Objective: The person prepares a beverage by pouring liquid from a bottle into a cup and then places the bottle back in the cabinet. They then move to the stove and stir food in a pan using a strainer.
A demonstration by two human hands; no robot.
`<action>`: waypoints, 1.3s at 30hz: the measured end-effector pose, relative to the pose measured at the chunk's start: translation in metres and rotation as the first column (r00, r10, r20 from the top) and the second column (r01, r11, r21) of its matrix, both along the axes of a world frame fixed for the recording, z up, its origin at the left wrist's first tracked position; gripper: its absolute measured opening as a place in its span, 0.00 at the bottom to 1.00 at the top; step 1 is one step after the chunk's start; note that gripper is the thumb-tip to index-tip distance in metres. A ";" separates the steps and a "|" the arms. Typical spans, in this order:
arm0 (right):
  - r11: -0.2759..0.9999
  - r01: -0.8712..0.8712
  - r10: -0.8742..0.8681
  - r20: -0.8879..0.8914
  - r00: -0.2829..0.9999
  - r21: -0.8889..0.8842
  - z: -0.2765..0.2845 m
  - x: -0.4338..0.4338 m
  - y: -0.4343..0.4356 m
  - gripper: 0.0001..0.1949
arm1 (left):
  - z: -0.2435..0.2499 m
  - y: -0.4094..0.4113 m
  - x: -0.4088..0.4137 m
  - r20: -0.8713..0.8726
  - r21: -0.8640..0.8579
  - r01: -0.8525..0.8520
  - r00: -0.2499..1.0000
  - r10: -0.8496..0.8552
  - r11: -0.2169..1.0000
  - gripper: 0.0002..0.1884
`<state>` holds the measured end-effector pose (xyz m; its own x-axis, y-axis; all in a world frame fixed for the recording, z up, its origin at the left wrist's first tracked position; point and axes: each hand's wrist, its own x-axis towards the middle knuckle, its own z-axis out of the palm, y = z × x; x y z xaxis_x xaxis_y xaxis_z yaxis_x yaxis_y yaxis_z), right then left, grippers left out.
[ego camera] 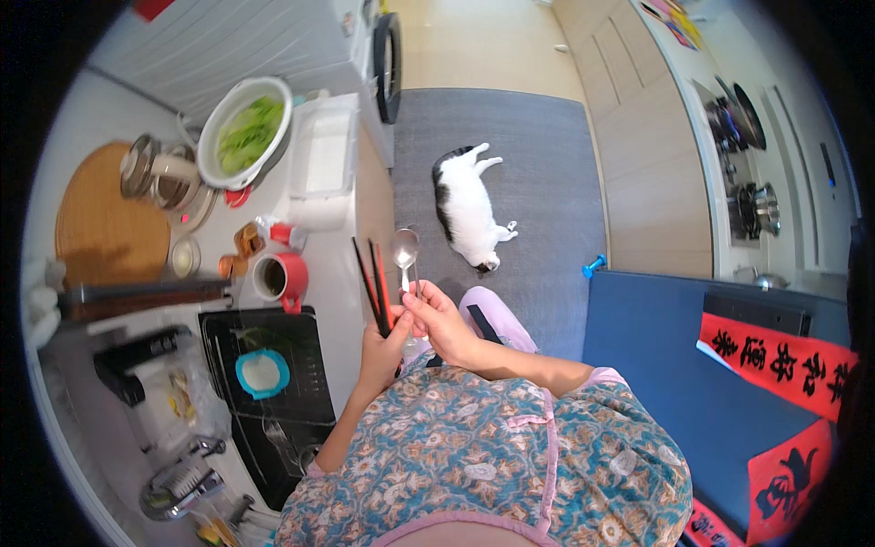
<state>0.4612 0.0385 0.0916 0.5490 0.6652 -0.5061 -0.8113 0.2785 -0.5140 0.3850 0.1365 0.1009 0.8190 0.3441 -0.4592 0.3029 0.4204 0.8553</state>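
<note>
Several chopsticks (373, 287), black and red, stick up out of my left hand (384, 352), which is closed around their lower ends. My right hand (444, 325) grips a metal spoon (405, 251) by its handle, bowl pointing away from me. A second thin handle shows just behind that spoon; its other end is mostly hidden. Both hands touch at the fingertips in front of my patterned apron (478, 444). To their left, a red mug (294, 275) with dark contents stands on the white counter (335, 267).
A black-and-white cat (472, 198) lies on the grey floor mat (554, 225) ahead. Along the counter are a white basin (284, 137) of leafy greens, a clear plastic container (325, 150) and a black sink (321, 383). Right stands a blue door (642, 342) with red paper banners.
</note>
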 end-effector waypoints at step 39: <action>0.480 0.412 0.406 0.612 0.678 -0.775 -0.104 0.824 -0.432 0.15 | -0.079 -0.280 0.852 -0.221 -0.132 0.131 0.962 -0.158 0.983 0.13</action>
